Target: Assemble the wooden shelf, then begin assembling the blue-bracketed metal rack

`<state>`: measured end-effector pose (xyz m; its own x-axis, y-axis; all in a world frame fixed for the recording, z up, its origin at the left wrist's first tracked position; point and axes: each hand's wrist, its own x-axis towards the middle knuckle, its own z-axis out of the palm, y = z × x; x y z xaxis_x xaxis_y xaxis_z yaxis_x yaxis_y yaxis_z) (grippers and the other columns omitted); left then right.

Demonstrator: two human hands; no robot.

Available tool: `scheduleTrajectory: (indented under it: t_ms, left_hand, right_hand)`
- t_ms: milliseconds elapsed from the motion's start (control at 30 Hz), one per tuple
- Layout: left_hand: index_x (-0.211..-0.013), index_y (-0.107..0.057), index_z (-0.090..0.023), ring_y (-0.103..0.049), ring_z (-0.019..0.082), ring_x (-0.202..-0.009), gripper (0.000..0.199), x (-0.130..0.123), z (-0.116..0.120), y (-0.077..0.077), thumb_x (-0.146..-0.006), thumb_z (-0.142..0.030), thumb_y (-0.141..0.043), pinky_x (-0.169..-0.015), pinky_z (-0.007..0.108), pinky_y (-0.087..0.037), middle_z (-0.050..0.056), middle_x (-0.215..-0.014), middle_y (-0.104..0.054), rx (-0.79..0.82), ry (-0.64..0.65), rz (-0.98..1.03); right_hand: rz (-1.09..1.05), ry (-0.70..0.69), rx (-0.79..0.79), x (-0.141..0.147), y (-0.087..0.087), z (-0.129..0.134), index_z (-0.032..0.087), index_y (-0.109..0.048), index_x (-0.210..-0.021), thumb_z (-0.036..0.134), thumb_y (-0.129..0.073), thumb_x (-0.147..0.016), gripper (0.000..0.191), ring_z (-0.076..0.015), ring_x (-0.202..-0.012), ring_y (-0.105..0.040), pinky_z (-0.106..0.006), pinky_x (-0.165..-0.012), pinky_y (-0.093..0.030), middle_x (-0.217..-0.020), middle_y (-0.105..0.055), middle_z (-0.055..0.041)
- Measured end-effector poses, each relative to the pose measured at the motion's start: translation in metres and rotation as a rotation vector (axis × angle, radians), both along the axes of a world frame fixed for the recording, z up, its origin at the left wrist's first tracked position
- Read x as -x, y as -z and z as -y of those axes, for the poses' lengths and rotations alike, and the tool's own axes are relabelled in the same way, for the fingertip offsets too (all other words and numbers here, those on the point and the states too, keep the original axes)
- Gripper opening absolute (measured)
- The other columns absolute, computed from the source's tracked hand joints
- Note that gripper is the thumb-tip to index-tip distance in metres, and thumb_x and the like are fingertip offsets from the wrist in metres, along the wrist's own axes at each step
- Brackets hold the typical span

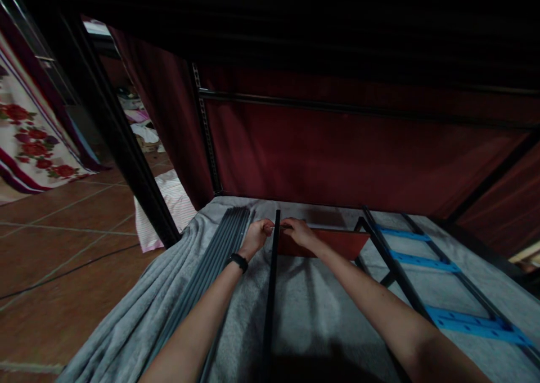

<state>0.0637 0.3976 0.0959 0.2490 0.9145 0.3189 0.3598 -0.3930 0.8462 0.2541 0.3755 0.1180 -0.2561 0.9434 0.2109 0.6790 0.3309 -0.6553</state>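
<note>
My left hand (258, 235), with a black band at the wrist, is closed just left of a black upright bar (272, 282). My right hand (298, 232) is closed on the bar's other side. Something thin, too small to make out, runs between the fingertips at the bar. A reddish-brown panel (337, 244) lies right of the bar, partly behind my right forearm. It reaches toward a black frame (390, 265).
Grey slats or tubes (211, 259) lie in a row on the grey blanket (324, 304). Right of them stand blue crosspieces (426, 261) between black rails. A black post (122, 141) rises at the left, and a dark beam crosses overhead. Dark red curtains (337, 152) hang behind.
</note>
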Motion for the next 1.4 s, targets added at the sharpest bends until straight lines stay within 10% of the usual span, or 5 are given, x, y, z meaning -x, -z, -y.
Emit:
scheduleTrajectory:
  t_ms: [1400]
  left_hand:
    - [-0.076,-0.058,-0.017,-0.057,0.014,-0.075,0.018,0.004,0.004,-0.020,-0.076,-0.001,-0.050,-0.070,0.023,-0.040,0.000,-0.073,-0.061,-0.146,0.118,-0.216]
  right_hand:
    - [-0.005,0.006,0.024,0.002,0.000,0.002,0.023,-0.068,-0.101,0.009,-0.057,-0.080,0.028,-0.0181,-0.105,-0.065,-0.030,-0.094,-0.046,-0.110,-0.072,-0.0022]
